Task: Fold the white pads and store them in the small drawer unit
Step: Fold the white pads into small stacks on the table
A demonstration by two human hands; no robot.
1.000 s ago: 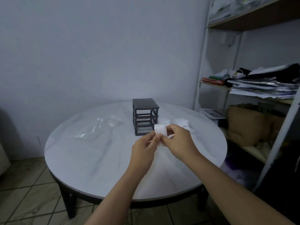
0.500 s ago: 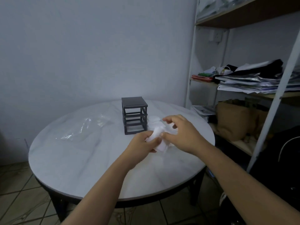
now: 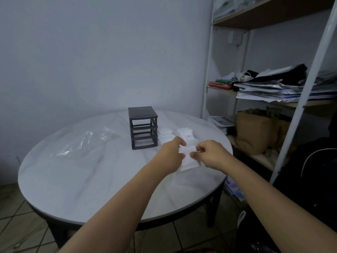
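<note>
Drawer box [image 3: 143,127]: loose pads [image 3: 166,136] just right of it.
My left hand [image 3: 170,156]: pinches a white pad [image 3: 188,159].
My right hand [image 3: 211,154]: pinches it too.

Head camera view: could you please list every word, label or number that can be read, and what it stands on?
No text can be read.
Stacked white papers at right: print too blurred.
Printed booklet below them: too blurred.
Dark grey plastic drawer unit: no label shows.

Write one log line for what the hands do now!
step: folding | left hand: pinches white pad | right hand: pinches same pad | drawer unit: untouched | spare pads: beside it
</note>
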